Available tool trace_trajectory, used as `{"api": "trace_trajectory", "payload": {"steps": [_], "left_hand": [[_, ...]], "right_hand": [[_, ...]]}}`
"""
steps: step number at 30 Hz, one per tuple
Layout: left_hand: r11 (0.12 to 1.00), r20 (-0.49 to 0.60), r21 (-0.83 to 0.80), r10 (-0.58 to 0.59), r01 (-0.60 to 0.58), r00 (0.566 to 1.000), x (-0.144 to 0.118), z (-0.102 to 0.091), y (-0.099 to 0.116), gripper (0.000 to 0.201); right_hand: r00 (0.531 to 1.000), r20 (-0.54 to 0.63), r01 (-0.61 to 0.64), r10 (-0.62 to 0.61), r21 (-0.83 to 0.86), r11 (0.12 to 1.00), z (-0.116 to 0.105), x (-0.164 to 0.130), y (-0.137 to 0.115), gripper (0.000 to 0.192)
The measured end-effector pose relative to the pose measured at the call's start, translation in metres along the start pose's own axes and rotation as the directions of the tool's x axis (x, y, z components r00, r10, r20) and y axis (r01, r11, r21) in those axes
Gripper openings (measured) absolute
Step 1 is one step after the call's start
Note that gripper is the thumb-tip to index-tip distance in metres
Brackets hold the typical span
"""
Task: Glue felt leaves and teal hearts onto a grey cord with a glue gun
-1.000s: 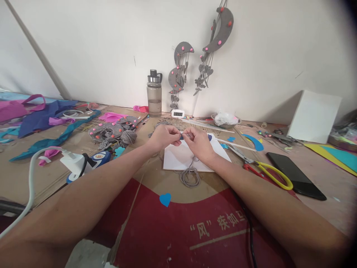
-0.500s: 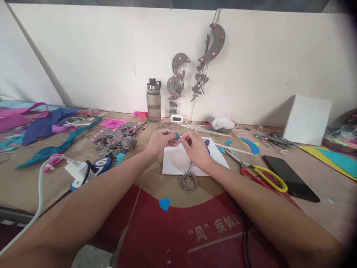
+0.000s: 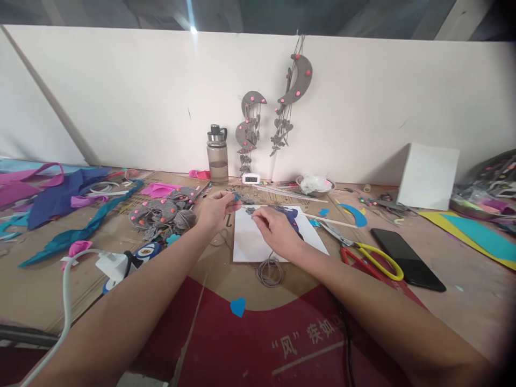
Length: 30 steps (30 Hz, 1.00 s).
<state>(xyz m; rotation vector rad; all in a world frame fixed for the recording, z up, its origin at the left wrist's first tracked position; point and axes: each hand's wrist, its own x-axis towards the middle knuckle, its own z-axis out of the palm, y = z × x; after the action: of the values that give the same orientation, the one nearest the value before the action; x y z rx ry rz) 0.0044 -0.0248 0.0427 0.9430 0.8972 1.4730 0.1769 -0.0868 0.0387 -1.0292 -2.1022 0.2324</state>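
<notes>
Cord (image 3: pixel 258 206), thin and grey, is being held stretched between the two hands just above the white sheet (image 3: pixel 258 242), which is lying on the cardboard-covered table (image 3: pixel 443 317). A small blue-grey piece (image 3: pixel 237 196) is being pinched at the fingertips of the left hand (image 3: pixel 217 208), whose fingers are being kept curled in tight above the sheet's far left corner. The cord is being gripped between thumb and forefinger by the right hand (image 3: pixel 274 231), closed to a pinch over the middle of the sheet; what else, if anything, is being held inside that pinch cannot be told. The slack of the cord is lying coiled (image 3: pixel 269 271) just beyond the sheet's near edge. A blue glue gun (image 3: pixel 291 216) is resting on the sheet's far right part, partly hidden behind the right hand. A blue heart cut-out (image 3: pixel 237 307) is lying nearer than the sheet, on the red print. Yellow-handled scissors (image 3: pixel 373 255) are lying just right of the sheet, and a black phone (image 3: pixel 407 259) is lying further right. Left of the sheet, a pile of grey felt pieces (image 3: pixel 165 207) with pink dots is being kept, and a white charger block (image 3: pixel 114 265) is lying further left and nearer. Beyond the sheet, against the wall, a water bottle (image 3: pixel 217 156) is standing upright, with a small digital clock (image 3: pixel 250 178) beside it, and grey crescent mobiles (image 3: pixel 296 80) are hanging above.
</notes>
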Motion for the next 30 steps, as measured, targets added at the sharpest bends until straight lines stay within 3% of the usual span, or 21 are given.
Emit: {"api": "trace_trajectory", "payload": {"steps": [4,6,8,9,11,14,19,25,28,30], "left_hand": [[1.000,0.000,-0.006,0.018,-0.018,1.000,0.004,-0.005,0.001,0.020],[1.000,0.015,-0.002,0.024,-0.024,1.000,0.005,-0.006,0.001,0.022],[1.000,0.026,0.020,0.017,-0.017,1.000,0.005,-0.007,0.001,0.023],[0.999,0.031,0.038,0.012,-0.013,0.999,0.005,-0.007,0.000,0.024],[0.997,0.030,0.073,0.004,-0.007,1.000,0.004,-0.007,-0.003,0.024],[0.994,0.011,0.104,-0.046,0.045,0.999,0.001,-0.003,-0.014,0.024],[0.966,0.088,0.181,-0.200,0.182,0.976,-0.005,0.003,-0.041,0.020],[0.967,0.087,0.183,-0.197,0.178,0.977,-0.001,-0.001,-0.052,0.015],[0.966,0.088,0.189,-0.197,0.178,0.976,0.000,-0.002,-0.053,0.014],[0.966,0.074,0.174,-0.208,0.193,0.975,0.000,-0.001,-0.051,0.014]], "right_hand": [[0.958,0.173,0.230,-0.230,0.023,0.973,-0.018,-0.006,-0.016,0.027],[0.987,0.096,0.129,-0.128,0.001,0.992,-0.031,-0.008,-0.012,0.027],[0.992,-0.085,-0.097,0.090,-0.090,0.991,-0.044,-0.007,0.001,0.024],[0.973,-0.132,-0.206,0.187,-0.150,0.967,-0.048,-0.007,0.010,0.020],[0.914,-0.110,-0.404,0.390,-0.301,0.864,-0.054,-0.008,0.028,0.020],[0.797,0.004,-0.533,0.605,-0.468,0.705,-0.050,-0.011,0.048,0.035],[0.709,0.031,-0.597,0.705,-0.506,0.622,-0.036,-0.008,0.065,0.035],[0.625,0.023,-0.699,0.780,-0.428,0.573,-0.049,0.003,0.064,0.017],[0.629,-0.017,-0.725,0.777,-0.372,0.580,-0.057,0.003,0.056,0.018],[0.664,-0.065,-0.730,0.745,-0.271,0.627,-0.057,0.002,0.051,0.017]]}}
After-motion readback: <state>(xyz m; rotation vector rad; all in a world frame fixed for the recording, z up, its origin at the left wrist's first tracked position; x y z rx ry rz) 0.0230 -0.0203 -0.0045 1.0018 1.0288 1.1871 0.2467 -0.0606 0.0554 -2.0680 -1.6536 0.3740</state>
